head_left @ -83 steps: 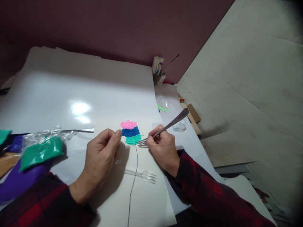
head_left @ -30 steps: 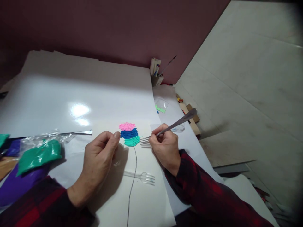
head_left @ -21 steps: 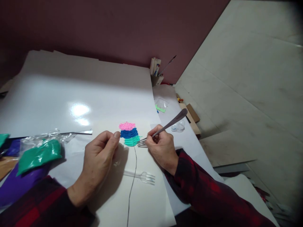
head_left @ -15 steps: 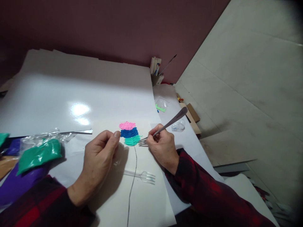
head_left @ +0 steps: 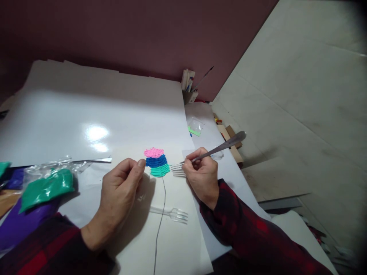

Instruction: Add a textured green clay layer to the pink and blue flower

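My right hand (head_left: pixel 202 176) grips a metal fork (head_left: pixel 220 147), its tines pointing left at the edge of a textured clay shape with pink (head_left: pixel 154 152), blue (head_left: pixel 156 161) and turquoise (head_left: pixel 159 170) bands. The shape lies on a pale sheet (head_left: pixel 183 244), with a drawn dark line running down from it. My left hand (head_left: pixel 120 196) is closed in a pinch beside the blue band, thumb against the fingers; what it holds, if anything, is hidden. Below the clay a clear plastic fork (head_left: pixel 174 215) lies across the drawn line.
At left lie a bag of green clay (head_left: pixel 48 187) and a purple packet (head_left: pixel 28 221). A large glossy white board (head_left: pixel 129 107) spreads behind. Farther right are a clear plastic packet (head_left: pixel 196 125), a holder with a brush (head_left: pixel 189 89) and cardboard (head_left: pixel 233 137) by the wall.
My right hand and the metal fork have shifted right and slightly up, and the fork's handle has tilted lower. My left hand stays in the same place.
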A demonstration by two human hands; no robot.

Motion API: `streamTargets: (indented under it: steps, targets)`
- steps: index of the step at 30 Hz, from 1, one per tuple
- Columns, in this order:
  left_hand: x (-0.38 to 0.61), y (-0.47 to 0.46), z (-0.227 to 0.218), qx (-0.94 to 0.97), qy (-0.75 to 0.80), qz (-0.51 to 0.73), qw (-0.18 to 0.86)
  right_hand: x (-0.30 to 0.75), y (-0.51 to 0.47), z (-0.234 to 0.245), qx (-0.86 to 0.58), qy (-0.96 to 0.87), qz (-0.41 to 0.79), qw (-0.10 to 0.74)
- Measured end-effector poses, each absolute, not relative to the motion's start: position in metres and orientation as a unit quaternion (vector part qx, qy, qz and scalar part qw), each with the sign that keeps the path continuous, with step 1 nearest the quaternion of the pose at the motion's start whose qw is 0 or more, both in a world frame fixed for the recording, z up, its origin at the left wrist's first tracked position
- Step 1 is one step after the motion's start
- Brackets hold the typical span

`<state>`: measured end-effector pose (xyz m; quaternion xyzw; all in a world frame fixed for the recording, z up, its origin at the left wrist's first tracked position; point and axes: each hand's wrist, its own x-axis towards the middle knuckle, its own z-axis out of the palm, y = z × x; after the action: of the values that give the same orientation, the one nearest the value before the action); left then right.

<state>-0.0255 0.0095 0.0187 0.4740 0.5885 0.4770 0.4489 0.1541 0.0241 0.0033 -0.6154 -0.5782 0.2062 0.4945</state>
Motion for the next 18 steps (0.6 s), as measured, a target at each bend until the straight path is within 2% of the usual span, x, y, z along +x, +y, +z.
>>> streamTargets:
  steps: [6, 18]
  targets:
    - [-0.0259, 0.0097, 0.0177, 0.472, 0.585, 0.482, 0.45, 0.1534, 0.0252, -0.0022, -0.592, -0.619, 0.236, 0.459]
    - [-0.0262, 0.009, 0.0184, 0.462, 0.581, 0.488, 0.459, 0.1548, 0.0266, -0.0022, -0.612, -0.608, 0.217, 0.458]
